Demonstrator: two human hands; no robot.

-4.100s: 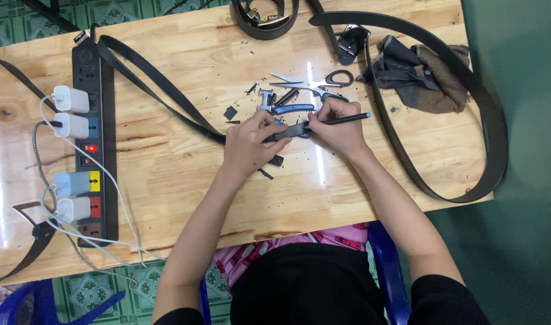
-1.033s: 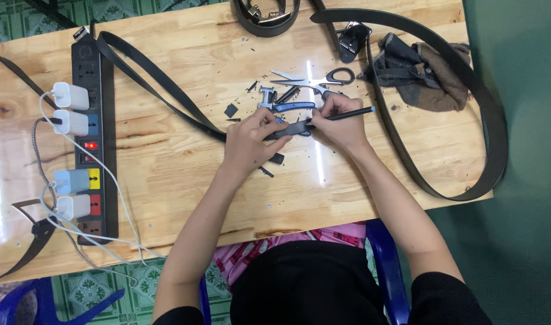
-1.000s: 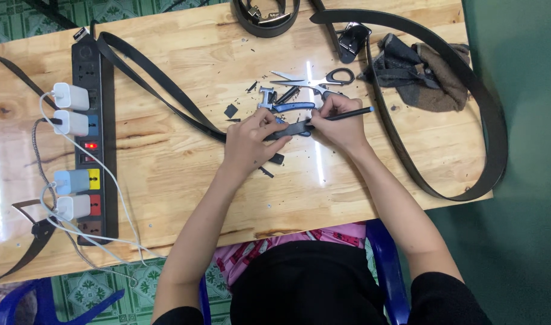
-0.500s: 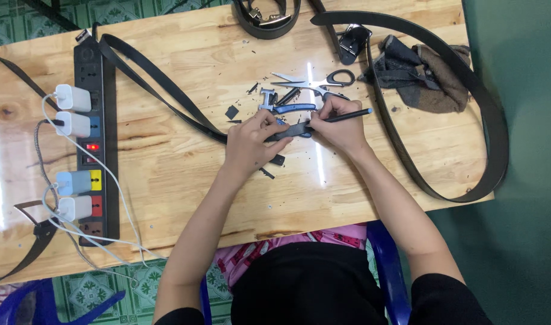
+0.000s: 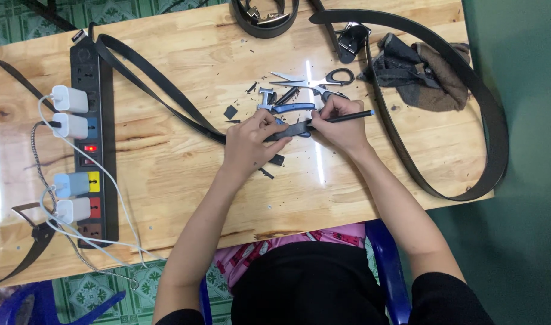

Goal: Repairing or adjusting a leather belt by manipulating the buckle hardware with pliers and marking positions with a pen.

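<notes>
Wooden table (image 5: 167, 180), seen from above. Left hand (image 5: 251, 144) presses a black belt (image 5: 290, 129) end flat near the table's middle, fingers curled together over it. Right hand (image 5: 341, 123) pinches a dark pen (image 5: 347, 117), tip on the belt. Scissors (image 5: 314, 78) and pliers (image 5: 290, 108) lie just beyond. Power strip (image 5: 92, 138) at far left.

Barely anything has moved: the right hand (image 5: 341, 123) has tipped its pen (image 5: 347, 117) slightly flatter over the belt end (image 5: 290, 130)
</notes>
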